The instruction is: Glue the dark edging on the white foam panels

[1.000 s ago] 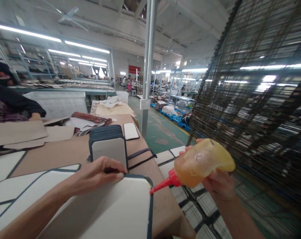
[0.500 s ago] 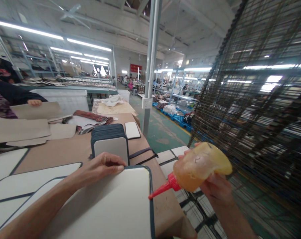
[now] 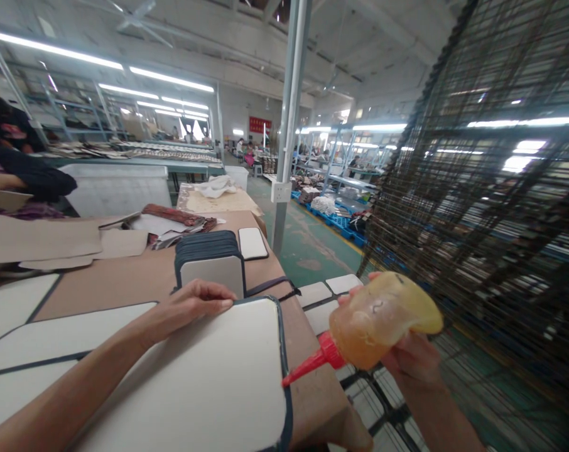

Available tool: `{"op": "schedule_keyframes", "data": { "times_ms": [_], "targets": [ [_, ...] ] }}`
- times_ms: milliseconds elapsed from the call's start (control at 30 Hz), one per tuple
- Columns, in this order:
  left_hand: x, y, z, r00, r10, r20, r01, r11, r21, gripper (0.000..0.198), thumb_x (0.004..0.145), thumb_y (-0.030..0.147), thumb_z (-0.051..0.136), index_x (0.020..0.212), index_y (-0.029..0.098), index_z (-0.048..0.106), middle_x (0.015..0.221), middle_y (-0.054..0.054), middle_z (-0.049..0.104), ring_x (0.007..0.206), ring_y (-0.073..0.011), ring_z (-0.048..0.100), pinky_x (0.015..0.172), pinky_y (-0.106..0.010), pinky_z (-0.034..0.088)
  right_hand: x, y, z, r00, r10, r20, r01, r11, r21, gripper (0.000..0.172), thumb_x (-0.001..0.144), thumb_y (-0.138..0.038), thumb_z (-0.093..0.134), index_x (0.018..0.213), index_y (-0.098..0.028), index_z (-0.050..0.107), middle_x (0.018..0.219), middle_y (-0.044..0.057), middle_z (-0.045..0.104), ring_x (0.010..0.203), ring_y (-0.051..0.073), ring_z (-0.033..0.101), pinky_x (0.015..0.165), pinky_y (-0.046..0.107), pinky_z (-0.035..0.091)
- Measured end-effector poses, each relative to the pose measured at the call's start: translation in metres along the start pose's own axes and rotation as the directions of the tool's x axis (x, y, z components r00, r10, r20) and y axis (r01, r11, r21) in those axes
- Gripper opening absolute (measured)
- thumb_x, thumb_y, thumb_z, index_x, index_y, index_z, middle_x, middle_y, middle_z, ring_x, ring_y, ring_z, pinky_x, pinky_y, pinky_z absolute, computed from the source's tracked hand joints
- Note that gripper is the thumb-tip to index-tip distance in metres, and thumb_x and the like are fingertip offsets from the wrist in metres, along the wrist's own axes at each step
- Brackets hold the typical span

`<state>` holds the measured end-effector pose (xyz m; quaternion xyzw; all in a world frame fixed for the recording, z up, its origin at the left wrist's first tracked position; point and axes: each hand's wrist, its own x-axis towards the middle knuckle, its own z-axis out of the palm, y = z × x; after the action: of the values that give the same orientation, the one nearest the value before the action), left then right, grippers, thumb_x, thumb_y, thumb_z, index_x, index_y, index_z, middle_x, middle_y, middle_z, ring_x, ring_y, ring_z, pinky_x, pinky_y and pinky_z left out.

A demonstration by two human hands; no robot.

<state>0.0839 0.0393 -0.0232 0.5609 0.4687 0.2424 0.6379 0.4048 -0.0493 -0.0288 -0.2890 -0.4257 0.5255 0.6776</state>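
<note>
My right hand (image 3: 414,358) is wrapped round a squeeze bottle (image 3: 383,320) of amber liquid, tipped so its red nozzle (image 3: 310,367) slants down to the left. The nozzle tip touches, or all but touches, the dark edge of a white panel (image 3: 209,376) with rounded corners. My left hand (image 3: 195,307) pinches the panel's far edge between thumb and fingers. A thin glossy line shows along the panel's right border near the corner. Just beyond my left hand stands a stack of dark-edged panels (image 3: 209,251).
More white panels (image 3: 77,326) lie to the left on the brown table (image 3: 110,276). A small panel (image 3: 253,243) sits behind the stack. Beige sheets (image 3: 39,238) are in front of a co-worker (image 3: 25,169). A post (image 3: 284,157) rises beyond the table, and a wire rack (image 3: 477,157) leans in from the right.
The panel has shifted upward in view, so the nozzle tip is now farther down its right edge. The co-worker's hand and sheet have drawn back to the left.
</note>
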Motion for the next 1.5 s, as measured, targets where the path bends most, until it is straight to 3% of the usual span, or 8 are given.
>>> {"op": "schedule_keyframes", "data": {
  "times_ms": [333, 433, 733, 867, 1000, 1333, 1500],
  "targets": [
    [0.001, 0.000, 0.000, 0.996, -0.027, -0.085, 0.020, 0.996, -0.082, 0.027, 0.062, 0.035, 0.079, 0.080, 0.015, 0.076, 0.069, -0.007, 0.075, 0.055, -0.0188, 0.063, 0.048, -0.023, 0.046, -0.001, -0.002, 0.005, 0.999, -0.013, -0.046, 0.013, 1.000, -0.017, 0.064, 0.056, -0.043, 0.084, 0.116, -0.034, 0.062, 0.103, 0.006, 0.070, 0.098, 0.034, 0.066, 0.083, 0.049, 0.057],
    [0.000, 0.000, 0.000, 0.995, -0.011, -0.099, 0.002, 0.996, -0.088, 0.026, 0.067, 0.034, 0.075, 0.082, 0.014, 0.075, 0.066, -0.005, 0.074, 0.052, -0.0171, 0.062, 0.046, -0.021, 0.044, -0.001, 0.000, 0.002, 0.999, -0.028, -0.038, 0.027, 1.000, -0.014, 0.066, 0.056, -0.042, 0.085, 0.117, -0.035, 0.060, 0.105, 0.004, 0.070, 0.099, 0.032, 0.066, 0.081, 0.047, 0.058],
    [0.009, -0.022, -0.013, 0.985, 0.034, -0.167, -0.047, 0.996, -0.077, 0.028, 0.080, 0.032, 0.058, 0.096, 0.012, 0.070, 0.066, 0.003, 0.073, 0.054, -0.0124, 0.063, 0.049, -0.019, 0.041, 0.000, 0.007, -0.012, 0.995, -0.104, 0.000, 0.103, 0.991, -0.083, 0.062, 0.067, -0.044, 0.078, 0.124, -0.031, 0.057, 0.107, 0.009, 0.071, 0.107, 0.036, 0.063, 0.098, 0.058, 0.045],
    [0.012, -0.024, -0.014, 0.973, 0.011, -0.230, -0.052, 0.984, -0.170, 0.029, 0.073, 0.034, 0.070, 0.096, 0.015, 0.071, 0.067, 0.001, 0.074, 0.053, -0.0142, 0.063, 0.047, -0.020, 0.043, -0.001, 0.010, -0.009, 0.989, -0.150, -0.001, 0.149, 0.985, -0.090, 0.061, 0.071, -0.044, 0.076, 0.127, -0.029, 0.056, 0.107, 0.011, 0.071, 0.107, 0.036, 0.063, 0.098, 0.058, 0.045],
    [0.011, -0.020, -0.010, 0.959, -0.029, -0.282, -0.047, 0.965, -0.259, 0.038, 0.059, 0.036, 0.083, 0.090, 0.015, 0.071, 0.069, -0.004, 0.074, 0.054, -0.0165, 0.064, 0.047, -0.022, 0.047, -0.005, 0.013, -0.004, 0.978, -0.197, -0.074, 0.191, 0.979, -0.077, 0.063, 0.070, -0.042, 0.078, 0.128, -0.029, 0.055, 0.110, 0.010, 0.070, 0.110, 0.035, 0.062, 0.099, 0.057, 0.044],
    [0.019, -0.035, -0.001, 0.946, 0.006, -0.323, -0.127, 0.927, -0.354, 0.041, 0.055, 0.034, 0.085, 0.084, 0.016, 0.063, 0.060, 0.003, 0.064, 0.051, -0.0122, 0.057, 0.045, -0.018, 0.040, 0.009, 0.027, 0.005, 0.882, -0.376, -0.283, 0.359, 0.927, -0.111, 0.074, 0.064, -0.037, 0.083, 0.131, -0.028, 0.052, 0.115, 0.010, 0.068, 0.115, 0.035, 0.058, 0.103, 0.057, 0.041],
    [0.021, -0.037, 0.002, 0.940, 0.007, -0.341, -0.137, 0.924, -0.358, 0.046, 0.056, 0.043, 0.084, 0.084, 0.017, 0.059, 0.064, 0.002, 0.065, 0.053, -0.0122, 0.057, 0.046, -0.019, 0.039, 0.015, 0.035, -0.004, 0.886, -0.390, -0.252, 0.374, 0.921, -0.111, 0.059, 0.068, -0.033, 0.080, 0.123, -0.030, 0.058, 0.118, 0.006, 0.067, 0.111, 0.033, 0.061, 0.100, 0.052, 0.045]
  ]
}}
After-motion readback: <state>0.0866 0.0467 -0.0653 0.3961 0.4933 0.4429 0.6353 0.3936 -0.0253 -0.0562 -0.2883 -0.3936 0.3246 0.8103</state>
